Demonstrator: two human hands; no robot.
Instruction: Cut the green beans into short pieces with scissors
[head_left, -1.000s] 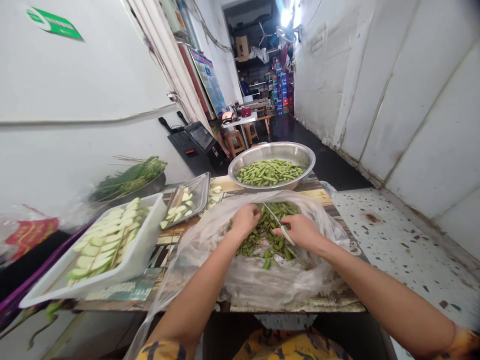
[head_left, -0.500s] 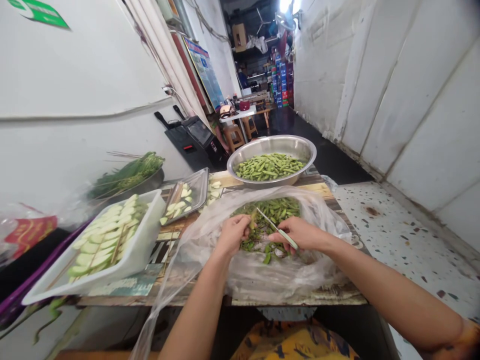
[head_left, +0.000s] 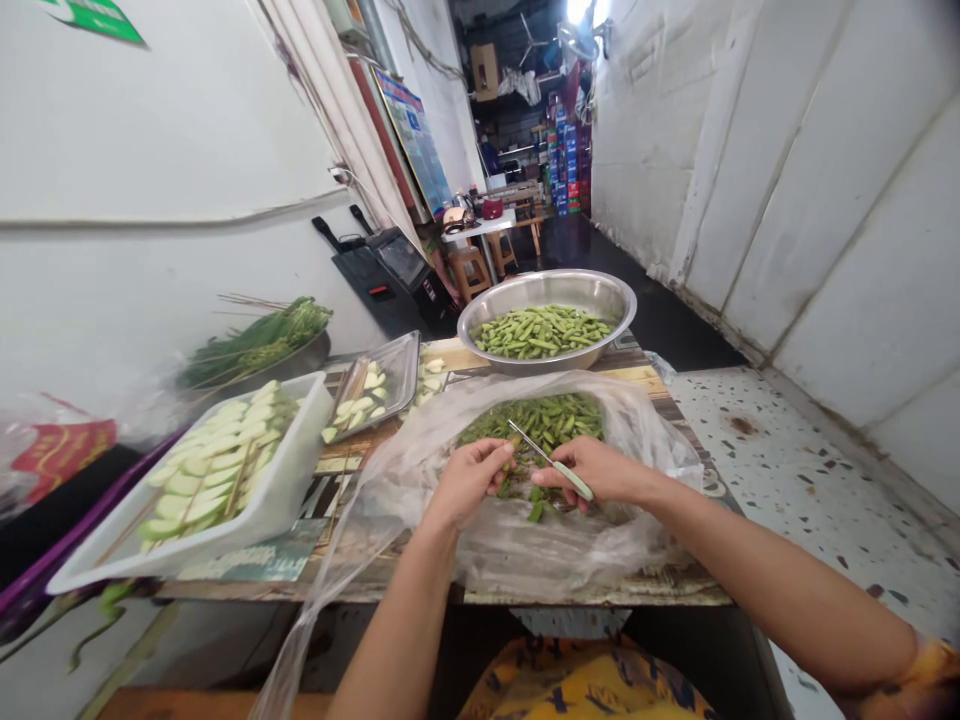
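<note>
My right hand [head_left: 600, 470] grips a pair of scissors [head_left: 571, 478] with pale green handles, the thin metal blades pointing up and left. My left hand [head_left: 472, 478] is closed in a pinch close to the blade tips, on what looks like a green soybean pod [head_left: 513, 440], mostly covered by the fingers. Both hands are over an open clear plastic bag [head_left: 525, 560] spread on the table. Inside it lies a heap of green soybean pods [head_left: 559, 415] with some leaves [head_left: 537, 504]. Beyond the bag, a wide steel basin [head_left: 622, 300] holds many more pods.
On the left, a white plastic tub [head_left: 289, 450] contains skewered pale green slices. Behind it are a metal tray [head_left: 411, 360] with cut pieces and sticks, and a bowl of leafy greens [head_left: 262, 340]. The patterned wooden table [head_left: 660, 590] ends close to my body.
My left hand has shifted slightly right, nearer the scissors, and the blades now look slightly lower. The whole view has moved a little. The basin and bag stay in place.
</note>
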